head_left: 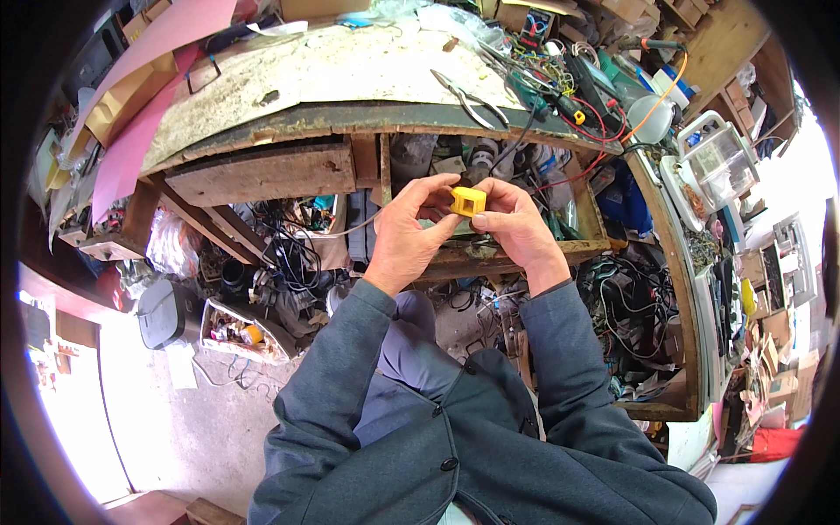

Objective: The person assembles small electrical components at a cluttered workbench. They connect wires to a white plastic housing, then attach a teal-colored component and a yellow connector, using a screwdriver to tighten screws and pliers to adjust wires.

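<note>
Together, both hands met in front of the person's chest, pinched on one small yellow block (468,201). The left hand (409,234) curled round its near side, thumb and fingers closed against it; the right hand (516,226) gripped the opposite side with bent fingertips. Beyond them stood the cluttered bench (289,83), where metal pliers (468,98) lay near tangled wires (577,96).
</note>
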`<state>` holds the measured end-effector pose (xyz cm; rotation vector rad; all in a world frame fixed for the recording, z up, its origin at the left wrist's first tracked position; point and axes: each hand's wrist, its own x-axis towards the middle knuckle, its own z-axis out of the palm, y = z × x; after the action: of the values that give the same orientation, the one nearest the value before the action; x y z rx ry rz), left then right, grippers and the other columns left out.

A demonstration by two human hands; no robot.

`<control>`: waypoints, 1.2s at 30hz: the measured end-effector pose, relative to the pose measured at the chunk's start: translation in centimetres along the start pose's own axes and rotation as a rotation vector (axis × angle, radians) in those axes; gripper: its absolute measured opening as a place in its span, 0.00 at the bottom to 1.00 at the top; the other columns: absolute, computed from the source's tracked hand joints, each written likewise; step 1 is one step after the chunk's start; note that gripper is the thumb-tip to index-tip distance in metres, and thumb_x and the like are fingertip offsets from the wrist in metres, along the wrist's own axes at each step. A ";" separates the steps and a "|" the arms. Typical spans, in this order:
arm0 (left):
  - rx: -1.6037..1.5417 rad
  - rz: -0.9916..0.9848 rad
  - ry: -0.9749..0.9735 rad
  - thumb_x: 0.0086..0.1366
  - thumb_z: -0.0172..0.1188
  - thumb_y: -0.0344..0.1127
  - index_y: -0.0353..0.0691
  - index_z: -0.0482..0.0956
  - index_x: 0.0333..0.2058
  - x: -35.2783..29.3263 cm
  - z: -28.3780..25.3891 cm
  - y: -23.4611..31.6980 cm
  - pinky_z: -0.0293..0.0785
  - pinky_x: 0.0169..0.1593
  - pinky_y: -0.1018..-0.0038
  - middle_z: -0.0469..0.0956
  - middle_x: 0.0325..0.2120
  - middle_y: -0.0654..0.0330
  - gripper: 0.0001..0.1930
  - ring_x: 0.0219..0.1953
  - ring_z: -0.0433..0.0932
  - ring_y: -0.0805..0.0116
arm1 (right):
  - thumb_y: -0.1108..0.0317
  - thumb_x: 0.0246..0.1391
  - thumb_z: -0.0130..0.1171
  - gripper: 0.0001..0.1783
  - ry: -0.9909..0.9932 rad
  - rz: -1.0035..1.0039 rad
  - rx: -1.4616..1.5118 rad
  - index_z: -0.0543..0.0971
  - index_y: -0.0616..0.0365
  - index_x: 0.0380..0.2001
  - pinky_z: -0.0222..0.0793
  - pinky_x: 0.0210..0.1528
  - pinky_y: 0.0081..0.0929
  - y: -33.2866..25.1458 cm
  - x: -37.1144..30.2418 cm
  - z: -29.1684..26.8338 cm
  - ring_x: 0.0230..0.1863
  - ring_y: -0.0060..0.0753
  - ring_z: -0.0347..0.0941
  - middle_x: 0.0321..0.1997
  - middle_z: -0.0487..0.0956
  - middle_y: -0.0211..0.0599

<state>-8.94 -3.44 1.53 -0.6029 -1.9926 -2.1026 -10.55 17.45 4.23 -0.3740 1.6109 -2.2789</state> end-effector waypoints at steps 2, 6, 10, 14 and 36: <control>-0.028 -0.029 -0.009 0.65 0.68 0.21 0.37 0.77 0.61 0.0 0.0 0.0 0.80 0.54 0.75 0.82 0.46 0.62 0.26 0.48 0.82 0.74 | 0.76 0.49 0.77 0.19 0.000 -0.001 0.008 0.81 0.56 0.44 0.74 0.49 0.21 0.1 0.0 -0.1 0.43 0.17 0.78 0.44 0.83 0.24; -0.046 -0.072 -0.040 0.65 0.69 0.21 0.36 0.76 0.62 0.1 -0.2 0.1 0.79 0.54 0.75 0.82 0.46 0.61 0.27 0.48 0.81 0.74 | 0.78 0.48 0.77 0.20 -0.026 -0.017 0.007 0.80 0.55 0.44 0.74 0.51 0.21 0.3 0.1 -0.2 0.45 0.17 0.78 0.44 0.83 0.24; -0.056 -0.089 -0.041 0.65 0.68 0.21 0.34 0.76 0.61 0.0 -0.2 0.2 0.80 0.54 0.75 0.83 0.48 0.60 0.25 0.50 0.82 0.74 | 0.78 0.49 0.77 0.21 -0.039 -0.007 0.012 0.80 0.55 0.45 0.74 0.52 0.21 0.2 0.1 -0.3 0.46 0.18 0.79 0.45 0.83 0.24; -0.130 -0.098 -0.012 0.67 0.68 0.22 0.34 0.77 0.60 0.1 -0.3 0.1 0.80 0.55 0.75 0.83 0.48 0.59 0.23 0.50 0.83 0.73 | 0.78 0.49 0.76 0.22 -0.008 -0.011 0.003 0.80 0.57 0.48 0.75 0.54 0.22 0.3 0.2 0.0 0.47 0.19 0.79 0.47 0.82 0.26; -0.149 -0.115 -0.013 0.68 0.68 0.23 0.32 0.82 0.53 -0.1 -0.6 0.3 0.82 0.54 0.76 0.85 0.47 0.59 0.15 0.48 0.84 0.73 | 0.75 0.65 0.65 0.14 0.023 -0.096 -0.089 0.79 0.62 0.53 0.85 0.49 0.31 0.9 0.4 0.5 0.46 0.30 0.84 0.49 0.85 0.37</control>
<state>-8.82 -4.09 1.77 -0.5397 -1.9329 -2.3362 -10.60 16.56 3.61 -0.4577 1.7457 -2.2943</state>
